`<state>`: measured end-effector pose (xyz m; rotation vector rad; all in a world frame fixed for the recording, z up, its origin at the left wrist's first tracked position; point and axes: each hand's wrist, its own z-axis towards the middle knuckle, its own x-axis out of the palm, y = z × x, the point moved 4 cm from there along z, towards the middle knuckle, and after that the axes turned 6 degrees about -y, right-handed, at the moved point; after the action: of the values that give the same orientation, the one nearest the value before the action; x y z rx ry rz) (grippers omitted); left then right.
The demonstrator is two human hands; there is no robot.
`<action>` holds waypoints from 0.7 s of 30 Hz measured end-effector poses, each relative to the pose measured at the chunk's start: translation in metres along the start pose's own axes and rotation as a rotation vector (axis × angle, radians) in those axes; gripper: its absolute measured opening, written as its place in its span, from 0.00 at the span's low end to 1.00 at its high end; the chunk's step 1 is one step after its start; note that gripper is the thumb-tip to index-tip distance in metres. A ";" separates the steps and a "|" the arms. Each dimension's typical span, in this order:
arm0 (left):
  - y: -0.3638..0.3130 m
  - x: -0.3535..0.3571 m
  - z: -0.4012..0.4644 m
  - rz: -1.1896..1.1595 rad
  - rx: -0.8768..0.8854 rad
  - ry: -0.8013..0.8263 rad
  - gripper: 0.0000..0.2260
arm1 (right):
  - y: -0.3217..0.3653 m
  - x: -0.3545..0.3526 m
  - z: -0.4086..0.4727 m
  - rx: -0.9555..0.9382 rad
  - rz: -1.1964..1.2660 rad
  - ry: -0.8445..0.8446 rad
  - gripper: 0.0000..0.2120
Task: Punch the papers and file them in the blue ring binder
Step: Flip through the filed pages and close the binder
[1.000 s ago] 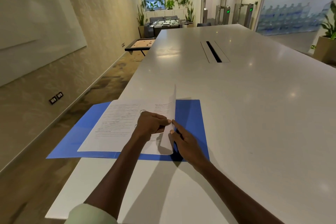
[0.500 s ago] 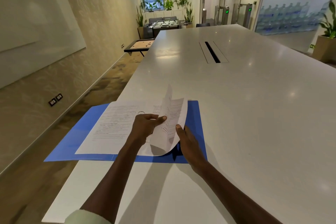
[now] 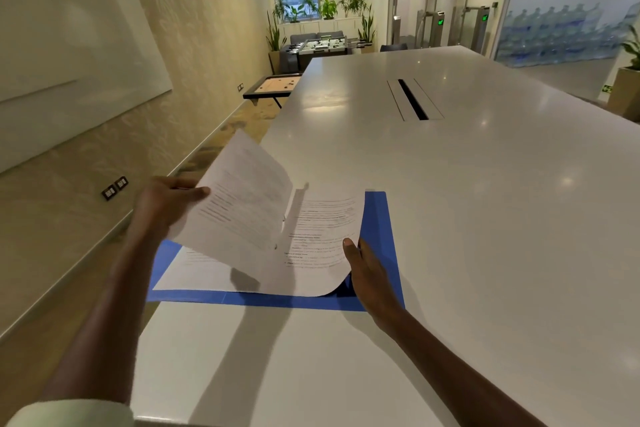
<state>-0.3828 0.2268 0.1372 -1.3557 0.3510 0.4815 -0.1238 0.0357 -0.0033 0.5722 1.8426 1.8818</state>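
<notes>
Long glossy white table [image 3: 450, 218] in a cream-walled room; the open flat blue ring binder [image 3: 381, 218] lies at its near-left corner. Left hand [image 3: 166, 204] pinches a raised printed white sheet [image 3: 242, 211]; right hand [image 3: 367, 270] grips another curling sheet's [image 3: 322, 236] edge over the binder.

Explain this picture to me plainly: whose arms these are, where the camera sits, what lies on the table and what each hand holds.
There is no machine here. The arms belong to a person who wears a wide-angle camera on the head, so you look forward and down along them. On the white table lies an open blue ring binder with printed papers in it. The left hand grips one raised sheet by its edge, lifted over the binder. The right hand holds the near right corner of the papers, thumb on top, where they curl up.
</notes>
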 end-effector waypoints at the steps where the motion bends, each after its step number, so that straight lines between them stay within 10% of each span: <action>1: 0.011 -0.006 0.008 0.051 -0.026 -0.011 0.09 | 0.000 0.001 0.000 -0.006 -0.001 -0.001 0.17; 13: 0.108 0.025 0.053 0.250 -0.143 -0.102 0.19 | -0.001 0.002 0.000 -0.022 -0.043 -0.007 0.17; 21: -0.006 0.103 -0.052 0.085 0.056 0.171 0.11 | 0.005 0.009 -0.001 -0.060 -0.149 0.085 0.21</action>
<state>-0.2899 0.1882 0.0804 -1.3341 0.5604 0.4238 -0.1321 0.0401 0.0013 0.3300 1.8202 1.8814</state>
